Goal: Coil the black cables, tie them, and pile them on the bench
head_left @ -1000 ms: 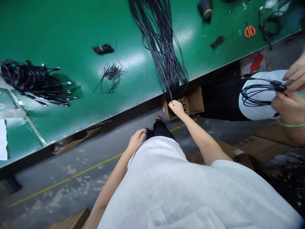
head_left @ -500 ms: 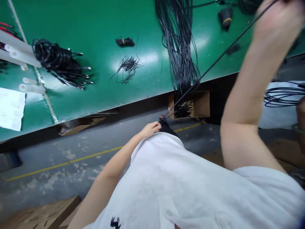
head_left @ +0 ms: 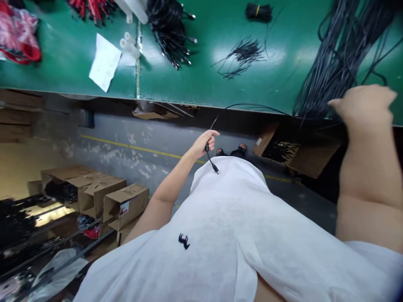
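Observation:
My left hand is closed around a black cable, held low in front of the white shirt. The cable's metal-tipped plug hangs below my fingers, and its thin length arches up toward the table edge and off to the right. At the front edge of the table, my right hand is curled with its back to me and the thumb pointing left. What lies inside its fingers is hidden. Beside it, a thick bundle of loose black cables spreads over the green table.
Short black offcuts, a small tied bundle, coiled black cables, white rolls and a paper sheet lie on the table. Under it, an open carton holds black pieces. Other cartons stand at lower left.
The view has swung left. My right hand has come down from high on the right to the table edge. The cable, taut before, now sags in an arch, and its plug shows below my left hand.

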